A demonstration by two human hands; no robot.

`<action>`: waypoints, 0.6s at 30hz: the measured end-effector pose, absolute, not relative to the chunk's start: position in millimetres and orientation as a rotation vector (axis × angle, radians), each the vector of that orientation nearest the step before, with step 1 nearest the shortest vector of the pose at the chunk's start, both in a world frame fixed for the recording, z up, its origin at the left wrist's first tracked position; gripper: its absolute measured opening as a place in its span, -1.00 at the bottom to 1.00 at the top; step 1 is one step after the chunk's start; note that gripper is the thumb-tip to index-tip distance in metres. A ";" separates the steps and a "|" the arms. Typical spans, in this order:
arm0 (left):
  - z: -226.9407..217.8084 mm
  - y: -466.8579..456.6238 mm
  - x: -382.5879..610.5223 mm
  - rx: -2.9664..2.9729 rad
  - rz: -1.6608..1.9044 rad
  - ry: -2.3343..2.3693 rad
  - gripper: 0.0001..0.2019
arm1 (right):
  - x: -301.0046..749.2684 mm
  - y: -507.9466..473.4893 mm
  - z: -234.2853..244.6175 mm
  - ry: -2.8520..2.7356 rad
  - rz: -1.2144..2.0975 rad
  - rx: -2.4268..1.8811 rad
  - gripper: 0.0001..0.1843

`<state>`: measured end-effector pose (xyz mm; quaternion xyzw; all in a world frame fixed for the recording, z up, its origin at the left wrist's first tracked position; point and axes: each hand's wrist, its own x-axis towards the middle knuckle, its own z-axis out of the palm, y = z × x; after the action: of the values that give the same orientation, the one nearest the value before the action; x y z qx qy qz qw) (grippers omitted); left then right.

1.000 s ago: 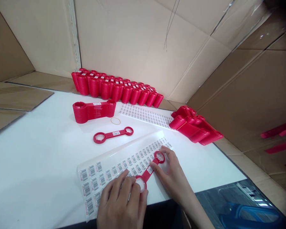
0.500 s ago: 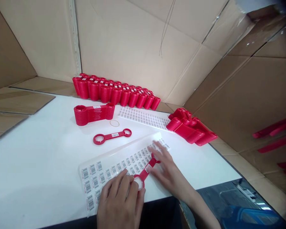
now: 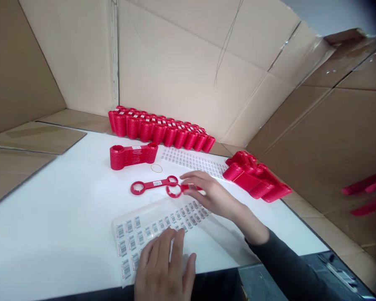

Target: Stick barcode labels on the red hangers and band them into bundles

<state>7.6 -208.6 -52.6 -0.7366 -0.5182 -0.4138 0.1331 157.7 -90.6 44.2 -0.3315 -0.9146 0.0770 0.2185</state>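
Note:
My right hand [image 3: 209, 193] grips a flat red plastic piece with a ring at its end [image 3: 174, 191], holding it over the table; its far end is hidden by the hand. Just left of it lies a matching red piece [image 3: 156, 183] with a ring at each end and a barcode label on its bar. My left hand [image 3: 163, 265] rests on the near part of a sheet of barcode stickers [image 3: 153, 228], fingers stretched out and thumb apart, with nothing in it. Part of the sheet's backing shows bare of stickers.
A stack of labelled red pieces [image 3: 133, 156] stands behind, beside a rubber band [image 3: 156, 168]. Bundled red stacks [image 3: 158, 131] line the cardboard wall [image 3: 181, 62]. Another sticker sheet [image 3: 194, 161] lies at the back, and more red stacks [image 3: 253, 177] lie at right.
My right hand has lifted the red piece off the sticker sheet and carried it up and left toward the labelled piece. My left hand no longer touches it and stays on the sheet.

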 end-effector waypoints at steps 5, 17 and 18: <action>-55.2 -209.2 10.2 -2.123 -1.232 -1.521 -0.77 | 93.9 -43.3 32.4 -2.750 0.254 -0.842 -0.81; -24.2 -207.5 -15.3 -2.178 -1.209 -1.361 -0.77 | 78.7 -30.3 11.8 -2.792 0.326 -0.821 -0.69; -13.9 -203.5 -22.9 -2.180 -1.201 -1.356 -0.76 | 78.7 -30.5 13.2 -2.791 0.344 -0.826 -0.66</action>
<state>-22.9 -203.5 -13.9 -0.7601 -0.4729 -0.4186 0.1529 78.7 -30.5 13.2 -0.2804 -0.9469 0.1167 0.1052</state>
